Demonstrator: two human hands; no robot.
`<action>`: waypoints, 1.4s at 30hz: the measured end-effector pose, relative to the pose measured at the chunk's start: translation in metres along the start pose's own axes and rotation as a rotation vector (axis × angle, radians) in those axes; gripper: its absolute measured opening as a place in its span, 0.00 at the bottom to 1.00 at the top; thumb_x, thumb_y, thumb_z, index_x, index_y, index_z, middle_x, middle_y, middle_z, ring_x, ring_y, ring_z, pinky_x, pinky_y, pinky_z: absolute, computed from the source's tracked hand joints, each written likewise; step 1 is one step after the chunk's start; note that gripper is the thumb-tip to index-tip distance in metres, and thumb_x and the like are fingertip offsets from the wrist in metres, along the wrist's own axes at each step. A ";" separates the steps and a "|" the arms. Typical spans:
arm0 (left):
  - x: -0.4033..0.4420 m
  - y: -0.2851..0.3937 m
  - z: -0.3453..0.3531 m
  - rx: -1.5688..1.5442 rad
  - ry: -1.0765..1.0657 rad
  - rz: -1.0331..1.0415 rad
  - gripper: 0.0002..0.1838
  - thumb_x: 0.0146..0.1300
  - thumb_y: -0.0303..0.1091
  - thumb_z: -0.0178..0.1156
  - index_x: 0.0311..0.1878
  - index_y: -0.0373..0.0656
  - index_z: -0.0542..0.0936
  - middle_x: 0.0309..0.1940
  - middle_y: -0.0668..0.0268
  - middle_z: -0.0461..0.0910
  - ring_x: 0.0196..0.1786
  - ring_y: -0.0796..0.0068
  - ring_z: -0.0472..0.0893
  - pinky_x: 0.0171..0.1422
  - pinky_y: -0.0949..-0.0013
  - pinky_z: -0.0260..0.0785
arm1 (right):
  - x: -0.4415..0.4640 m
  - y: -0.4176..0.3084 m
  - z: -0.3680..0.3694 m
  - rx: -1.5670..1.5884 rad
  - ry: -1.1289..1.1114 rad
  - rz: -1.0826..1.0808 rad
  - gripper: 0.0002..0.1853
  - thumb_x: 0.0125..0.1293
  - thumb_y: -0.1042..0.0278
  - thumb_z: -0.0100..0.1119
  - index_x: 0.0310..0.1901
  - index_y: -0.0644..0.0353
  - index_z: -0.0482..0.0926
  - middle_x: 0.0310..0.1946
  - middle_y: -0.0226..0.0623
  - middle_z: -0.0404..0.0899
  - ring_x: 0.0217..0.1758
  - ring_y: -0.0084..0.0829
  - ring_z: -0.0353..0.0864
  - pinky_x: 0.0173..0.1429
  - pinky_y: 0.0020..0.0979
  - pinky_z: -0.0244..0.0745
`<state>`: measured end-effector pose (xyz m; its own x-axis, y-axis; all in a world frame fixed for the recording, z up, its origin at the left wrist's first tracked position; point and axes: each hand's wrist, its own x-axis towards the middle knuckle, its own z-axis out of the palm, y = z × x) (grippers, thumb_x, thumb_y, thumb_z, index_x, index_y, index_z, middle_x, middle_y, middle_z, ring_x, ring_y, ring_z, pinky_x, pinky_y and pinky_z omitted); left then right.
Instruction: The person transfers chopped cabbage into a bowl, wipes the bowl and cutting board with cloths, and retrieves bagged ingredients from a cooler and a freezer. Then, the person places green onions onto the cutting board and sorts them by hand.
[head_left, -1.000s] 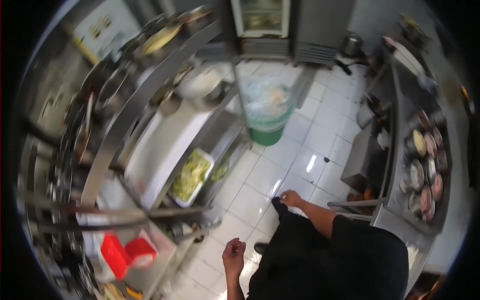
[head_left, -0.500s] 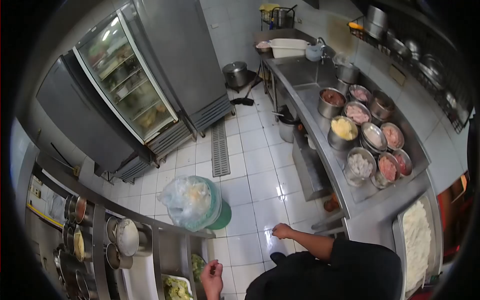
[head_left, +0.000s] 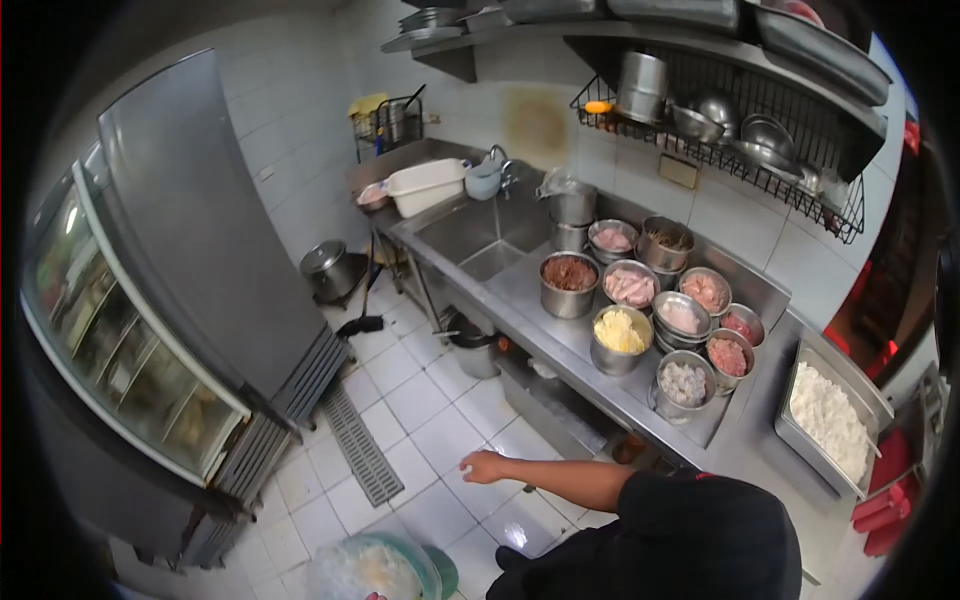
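1. Left hand (head_left: 376, 596): only a tiny bit seems to peek in at the bottom edge, next to the bin. I cannot tell how wide its grip is or if it holds anything.
2. Right hand (head_left: 483, 467): its fingers bend in loosely, so the grip looks narrow. I see nothing in it, but the inside is hidden. It hangs over the white floor tiles (head_left: 440, 515), touching nothing that I can see.
3. What just changed: the view has turned to the right. The left hand has almost gone from sight, and the metal shelves with it. The counter shows more fully now, but neither hand is seen working on it.
4. Far left is a glass-door fridge (head_left: 110, 315), then a tall grey metal door (head_left: 220, 240).
5. The green bin (head_left: 428, 570), with a clear plastic bag (head_left: 335, 570) in it, is the thing nearest the left hand, at the bottom edge.
6. Further right, metal pots of food (head_left: 618, 340) stand on the metal counter (head_left: 540, 355), well apart from the right hand.
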<state>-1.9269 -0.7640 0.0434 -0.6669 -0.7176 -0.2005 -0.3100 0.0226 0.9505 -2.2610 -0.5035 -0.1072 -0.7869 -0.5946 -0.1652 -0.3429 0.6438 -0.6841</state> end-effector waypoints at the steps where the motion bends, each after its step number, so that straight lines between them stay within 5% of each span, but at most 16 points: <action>1: 0.028 0.026 0.018 0.076 -0.050 0.061 0.16 0.68 0.32 0.61 0.53 0.31 0.79 0.44 0.57 0.83 0.47 0.69 0.80 0.55 0.67 0.72 | 0.006 0.024 -0.001 0.003 0.011 -0.008 0.20 0.57 0.54 0.64 0.46 0.58 0.84 0.51 0.48 0.81 0.56 0.48 0.79 0.62 0.41 0.73; 3: 0.075 0.072 0.044 0.254 -0.121 0.153 0.15 0.68 0.31 0.59 0.53 0.31 0.79 0.44 0.57 0.84 0.46 0.69 0.81 0.55 0.67 0.73 | 0.001 0.076 0.004 0.087 0.153 0.087 0.20 0.57 0.53 0.64 0.45 0.58 0.84 0.49 0.48 0.82 0.55 0.48 0.79 0.61 0.42 0.73; 5: 0.147 0.067 0.074 0.088 -0.236 0.297 0.10 0.64 0.29 0.63 0.46 0.34 0.81 0.34 0.67 0.81 0.38 0.78 0.77 0.47 0.74 0.71 | -0.033 0.074 -0.030 0.097 0.117 0.392 0.19 0.60 0.52 0.62 0.44 0.58 0.84 0.41 0.47 0.84 0.47 0.46 0.83 0.54 0.41 0.76; 6: 0.160 0.100 0.092 0.097 -0.250 0.293 0.11 0.62 0.26 0.63 0.46 0.32 0.80 0.32 0.65 0.79 0.38 0.80 0.76 0.45 0.75 0.70 | -0.027 0.137 -0.003 -0.056 0.137 0.256 0.17 0.59 0.52 0.61 0.39 0.58 0.84 0.38 0.44 0.85 0.43 0.44 0.83 0.48 0.43 0.77; 7: 0.185 0.111 0.105 0.178 -0.263 0.326 0.12 0.60 0.26 0.65 0.47 0.33 0.81 0.34 0.64 0.81 0.39 0.78 0.77 0.47 0.73 0.71 | -0.026 0.215 0.029 -0.465 0.211 -0.231 0.14 0.62 0.55 0.59 0.34 0.59 0.82 0.32 0.42 0.84 0.37 0.38 0.84 0.38 0.42 0.76; 8: 0.216 0.111 0.118 0.206 -0.274 0.444 0.14 0.59 0.27 0.66 0.48 0.35 0.81 0.36 0.61 0.82 0.38 0.73 0.79 0.48 0.71 0.72 | -0.034 0.139 -0.023 0.083 -0.055 0.510 0.12 0.65 0.59 0.57 0.31 0.59 0.79 0.26 0.38 0.80 0.30 0.31 0.81 0.32 0.37 0.74; 12: 0.286 0.176 0.147 0.320 -0.187 0.542 0.14 0.59 0.33 0.67 0.48 0.39 0.82 0.38 0.57 0.81 0.42 0.62 0.82 0.46 0.65 0.74 | 0.014 0.230 -0.009 0.862 -0.096 0.882 0.08 0.63 0.66 0.63 0.39 0.60 0.82 0.27 0.32 0.80 0.22 0.27 0.80 0.24 0.31 0.73; 17: 0.363 0.190 0.114 0.338 0.091 0.459 0.14 0.60 0.34 0.67 0.47 0.40 0.82 0.36 0.61 0.82 0.39 0.68 0.81 0.41 0.67 0.73 | 0.172 0.150 -0.072 0.578 -0.148 0.788 0.08 0.68 0.69 0.55 0.44 0.61 0.77 0.28 0.34 0.80 0.25 0.28 0.81 0.26 0.31 0.76; 20: 0.382 0.182 0.066 0.254 0.320 0.396 0.13 0.61 0.32 0.67 0.48 0.39 0.82 0.39 0.63 0.83 0.39 0.72 0.81 0.43 0.69 0.73 | 0.303 0.154 -0.081 0.665 -0.253 0.494 0.10 0.65 0.71 0.57 0.47 0.62 0.77 0.29 0.34 0.81 0.26 0.28 0.81 0.27 0.29 0.75; 22: 0.378 0.189 0.031 0.204 0.459 0.266 0.13 0.62 0.30 0.66 0.49 0.37 0.82 0.40 0.64 0.83 0.40 0.75 0.80 0.46 0.72 0.73 | 0.382 0.094 -0.096 0.383 -0.236 0.380 0.13 0.63 0.72 0.58 0.49 0.63 0.76 0.32 0.35 0.82 0.26 0.28 0.81 0.27 0.28 0.75; 27: 0.384 0.220 -0.040 0.080 0.713 0.193 0.14 0.64 0.29 0.64 0.50 0.32 0.80 0.39 0.63 0.83 0.42 0.77 0.80 0.51 0.74 0.73 | 0.530 -0.010 -0.103 0.439 -0.274 0.285 0.16 0.63 0.71 0.56 0.52 0.64 0.75 0.34 0.38 0.82 0.26 0.29 0.81 0.27 0.27 0.74; 30: 0.413 0.239 -0.080 0.075 0.783 0.247 0.14 0.65 0.29 0.63 0.50 0.32 0.79 0.40 0.63 0.83 0.43 0.76 0.80 0.52 0.73 0.73 | 0.581 -0.031 -0.095 0.408 -0.267 0.301 0.14 0.62 0.69 0.57 0.48 0.64 0.78 0.32 0.38 0.82 0.26 0.28 0.81 0.27 0.28 0.74; 32: 0.437 0.247 -0.102 0.069 0.798 0.290 0.14 0.66 0.30 0.63 0.51 0.32 0.79 0.41 0.63 0.83 0.44 0.76 0.80 0.52 0.72 0.72 | 0.630 0.045 -0.071 0.654 -0.426 0.290 0.09 0.62 0.68 0.61 0.40 0.64 0.80 0.28 0.37 0.81 0.23 0.28 0.80 0.21 0.30 0.71; 34: 0.467 0.260 -0.119 0.024 0.780 0.319 0.15 0.66 0.32 0.63 0.52 0.33 0.79 0.43 0.62 0.82 0.47 0.75 0.79 0.54 0.71 0.72 | 0.632 0.084 -0.067 0.316 -0.444 0.076 0.12 0.63 0.63 0.58 0.42 0.62 0.82 0.29 0.41 0.83 0.28 0.31 0.83 0.29 0.31 0.77; 38: 0.533 0.277 -0.159 0.038 0.742 0.360 0.16 0.66 0.33 0.63 0.53 0.34 0.79 0.43 0.63 0.82 0.48 0.74 0.79 0.55 0.70 0.71 | 0.619 0.065 -0.036 -0.015 -0.564 0.391 0.13 0.62 0.60 0.58 0.41 0.59 0.83 0.29 0.41 0.83 0.30 0.33 0.84 0.31 0.34 0.77; 42: 0.604 0.315 -0.211 0.080 0.782 0.408 0.17 0.67 0.36 0.63 0.54 0.35 0.79 0.43 0.63 0.82 0.48 0.76 0.79 0.53 0.71 0.70 | 0.639 0.033 0.005 -0.156 -0.669 0.416 0.14 0.61 0.56 0.58 0.40 0.56 0.84 0.30 0.41 0.84 0.32 0.36 0.84 0.33 0.37 0.77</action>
<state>-2.2843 -1.3373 0.2715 -0.0907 -0.9126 0.3986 -0.2150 0.4088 0.8870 -2.7727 -0.8648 -0.2385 -0.4085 -0.4223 -0.8092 -0.1959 0.9064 -0.3742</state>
